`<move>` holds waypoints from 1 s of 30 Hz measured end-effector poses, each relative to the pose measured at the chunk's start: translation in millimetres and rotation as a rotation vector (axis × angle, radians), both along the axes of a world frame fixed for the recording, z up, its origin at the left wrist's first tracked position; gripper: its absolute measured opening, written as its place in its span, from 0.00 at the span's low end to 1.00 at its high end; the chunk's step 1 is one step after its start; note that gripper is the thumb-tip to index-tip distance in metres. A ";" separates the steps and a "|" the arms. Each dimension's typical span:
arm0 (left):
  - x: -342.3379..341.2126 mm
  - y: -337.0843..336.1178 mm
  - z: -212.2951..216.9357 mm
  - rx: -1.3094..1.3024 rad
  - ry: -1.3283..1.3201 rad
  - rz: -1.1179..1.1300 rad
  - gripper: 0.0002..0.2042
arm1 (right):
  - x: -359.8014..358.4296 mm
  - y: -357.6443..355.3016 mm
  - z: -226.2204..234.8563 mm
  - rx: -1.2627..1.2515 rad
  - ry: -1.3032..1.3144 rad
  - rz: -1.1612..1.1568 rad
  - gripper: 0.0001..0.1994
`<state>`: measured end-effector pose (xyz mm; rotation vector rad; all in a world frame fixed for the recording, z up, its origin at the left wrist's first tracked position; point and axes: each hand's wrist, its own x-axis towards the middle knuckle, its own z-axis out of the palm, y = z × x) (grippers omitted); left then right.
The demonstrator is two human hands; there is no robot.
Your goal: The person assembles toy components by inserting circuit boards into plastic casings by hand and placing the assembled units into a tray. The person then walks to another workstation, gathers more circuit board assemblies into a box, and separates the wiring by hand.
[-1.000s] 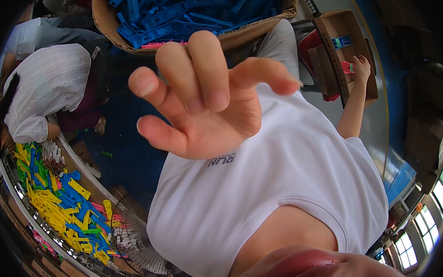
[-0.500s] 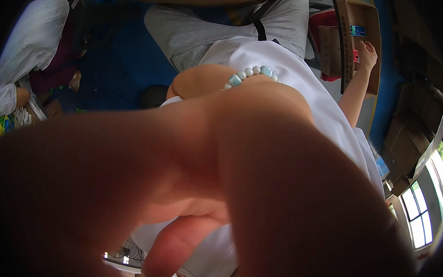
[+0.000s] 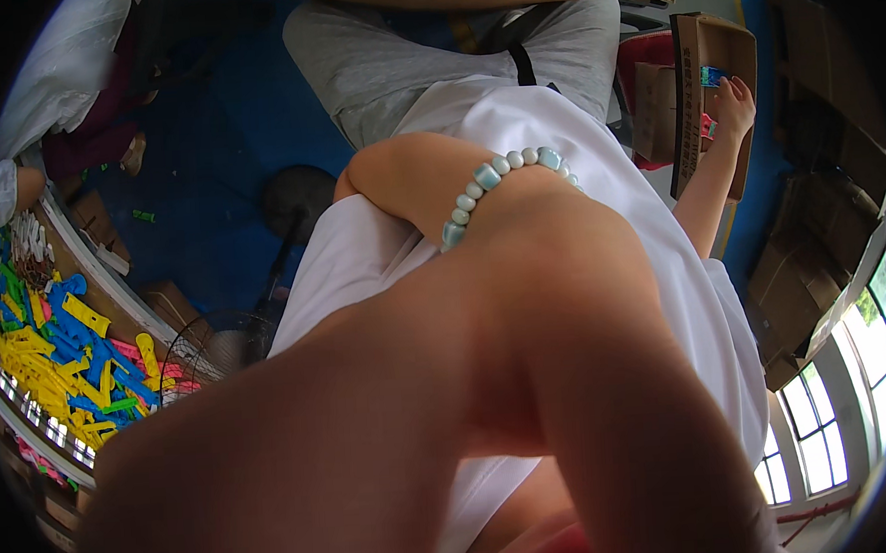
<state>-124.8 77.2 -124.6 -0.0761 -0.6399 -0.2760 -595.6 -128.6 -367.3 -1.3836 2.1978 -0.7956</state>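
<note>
Blue floor [image 3: 209, 214] lies far left — our near left hand [image 3: 507, 343], spread wide, should clear our view, while our right hand [image 3: 735, 109] — grip unclear — overlaps the carton [image 3: 688, 73].

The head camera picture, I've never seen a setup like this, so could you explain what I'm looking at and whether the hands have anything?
There's no machine here, just a person's bare hands. A wide fisheye camera worn on the head looks down the body, so straight edges bend near the rim. The white shirt and grey trousers are the wearer's own.

The big blurred shape is the left hand, very close to the lens, with a beaded bracelet at its wrist. Its fingertips can't be made out, nor whether it holds anything.

The right hand is at a cardboard box, near a blue piece and a red piece; a grip isn't clear.

At left, mixed colourful plastic pieces lie heaped on a work surface.
</note>
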 end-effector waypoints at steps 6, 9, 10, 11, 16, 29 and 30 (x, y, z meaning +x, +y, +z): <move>10.4 -3.3 -2.2 0.019 -0.022 0.072 0.09 | 42.6 -8.9 25.8 -0.024 0.201 0.175 0.21; 19.0 -6.6 5.7 0.049 -0.050 0.131 0.09 | 122.0 -4.0 75.7 -0.001 0.222 0.392 0.19; 18.7 -4.7 1.1 0.046 -0.055 0.111 0.09 | 135.1 8.7 92.8 0.024 0.233 0.486 0.19; 21.3 -6.3 4.1 0.060 -0.068 0.131 0.09 | 158.0 11.7 103.6 0.051 0.149 0.588 0.17; 33.2 -2.6 -5.8 0.308 -0.097 0.416 0.19 | 296.8 84.0 215.5 0.146 -0.282 1.393 0.16; 68.8 40.5 -116.5 1.007 -0.108 0.414 0.18 | 367.9 130.0 267.1 0.014 -0.193 1.856 0.11; 69.5 41.9 -123.4 1.053 -0.097 0.418 0.18 | 368.2 127.8 266.1 -0.012 -0.150 1.868 0.11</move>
